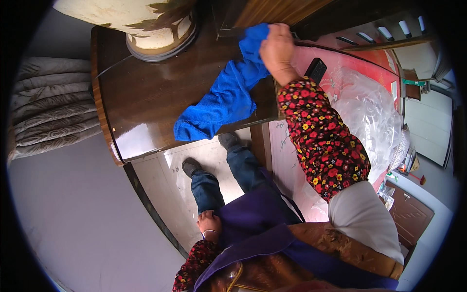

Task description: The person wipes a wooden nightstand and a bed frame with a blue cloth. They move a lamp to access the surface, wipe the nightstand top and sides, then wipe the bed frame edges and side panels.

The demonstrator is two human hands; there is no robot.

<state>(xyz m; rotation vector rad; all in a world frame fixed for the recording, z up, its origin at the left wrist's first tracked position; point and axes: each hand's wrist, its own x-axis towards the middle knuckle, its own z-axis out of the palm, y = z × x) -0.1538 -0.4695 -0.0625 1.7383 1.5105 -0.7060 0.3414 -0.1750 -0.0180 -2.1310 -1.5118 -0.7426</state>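
Note:
A rumpled blue cloth (pixel 220 98) trails diagonally over the glossy dark wooden cabinet top (pixel 157 95). At its far end my right hand (pixel 278 47) grips a bunched part of it, close to a wooden panel. The near end of the cloth lies at the cabinet's front edge. My left hand (pixel 209 224) rests on my thigh beside the purple apron (pixel 251 215), with nothing visible in it. Floral sleeve covers are on both my forearms.
A lamp or vase with a cream patterned body (pixel 157 40) stands on the cabinet. To the right are a pink bed surface (pixel 284 146), a black power strip or remote (pixel 316 70) and clear plastic sheeting (pixel 368 116). A gathered curtain (pixel 54 106) hangs at left.

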